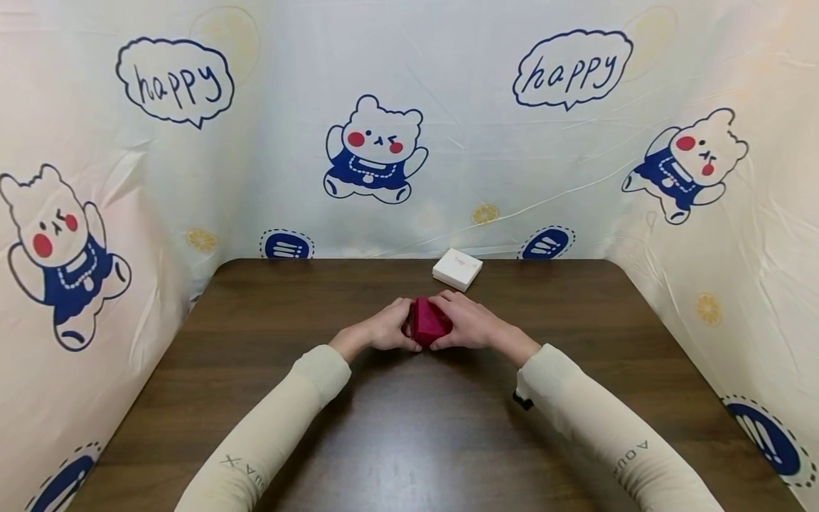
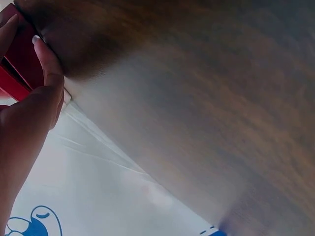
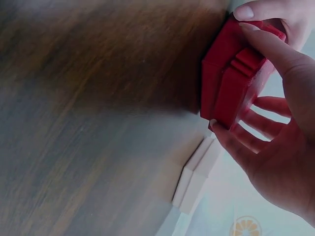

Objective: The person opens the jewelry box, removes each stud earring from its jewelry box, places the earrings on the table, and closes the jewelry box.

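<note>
A small red box (image 1: pixel 429 324) sits on the brown table between both hands. In the right wrist view, the red box (image 3: pixel 222 81) has angled corners, a seam around its side and a raised bow-like band. My left hand (image 1: pixel 387 326) grips its left side, thumb toward the near edge. The right hand (image 1: pixel 470 321) holds the other side, its thumb (image 3: pixel 273 46) across the bow-like band and fingers spread around the far side. In the left wrist view, a dark gap runs along the side of the red box (image 2: pixel 30 54).
A white box (image 1: pixel 457 269) with faint lettering lies just behind the red one, near the table's back edge. The wooden table (image 1: pixel 409 434) is enclosed at the back and sides by a printed cloth (image 1: pixel 473 142). A small black object (image 1: pixel 522 400) shows under the right sleeve.
</note>
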Demonstrator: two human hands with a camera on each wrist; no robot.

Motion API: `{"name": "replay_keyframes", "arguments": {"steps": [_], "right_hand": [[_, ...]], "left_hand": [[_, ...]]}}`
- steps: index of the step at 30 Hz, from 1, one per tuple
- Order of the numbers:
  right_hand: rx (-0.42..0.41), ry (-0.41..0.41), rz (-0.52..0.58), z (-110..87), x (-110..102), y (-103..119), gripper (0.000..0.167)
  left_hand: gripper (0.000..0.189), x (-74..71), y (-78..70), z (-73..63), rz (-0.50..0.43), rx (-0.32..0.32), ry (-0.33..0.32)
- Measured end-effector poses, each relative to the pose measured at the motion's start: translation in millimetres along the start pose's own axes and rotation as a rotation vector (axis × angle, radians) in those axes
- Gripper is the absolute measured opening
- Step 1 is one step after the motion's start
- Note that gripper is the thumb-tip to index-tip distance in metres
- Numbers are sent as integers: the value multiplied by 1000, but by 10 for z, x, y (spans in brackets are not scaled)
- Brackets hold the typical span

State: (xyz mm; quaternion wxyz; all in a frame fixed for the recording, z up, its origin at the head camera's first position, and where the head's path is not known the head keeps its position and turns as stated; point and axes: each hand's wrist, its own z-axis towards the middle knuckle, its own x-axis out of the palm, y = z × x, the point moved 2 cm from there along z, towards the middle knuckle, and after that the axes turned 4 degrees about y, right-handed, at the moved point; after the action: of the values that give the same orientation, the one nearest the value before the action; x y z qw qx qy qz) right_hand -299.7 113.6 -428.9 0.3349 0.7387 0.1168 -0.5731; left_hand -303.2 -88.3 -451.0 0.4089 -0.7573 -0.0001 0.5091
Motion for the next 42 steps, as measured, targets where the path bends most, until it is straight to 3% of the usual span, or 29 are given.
{"name": "replay_keyframes", "arguments": {"steps": [20, 42], "right_hand": [[24, 5, 38, -35, -62, 19, 82], [73, 21, 87, -127, -126, -139, 85]], "left_hand": [[81, 18, -1, -11, -23, -13, -1], [73, 30, 0, -11, -38, -2, -21]]}}
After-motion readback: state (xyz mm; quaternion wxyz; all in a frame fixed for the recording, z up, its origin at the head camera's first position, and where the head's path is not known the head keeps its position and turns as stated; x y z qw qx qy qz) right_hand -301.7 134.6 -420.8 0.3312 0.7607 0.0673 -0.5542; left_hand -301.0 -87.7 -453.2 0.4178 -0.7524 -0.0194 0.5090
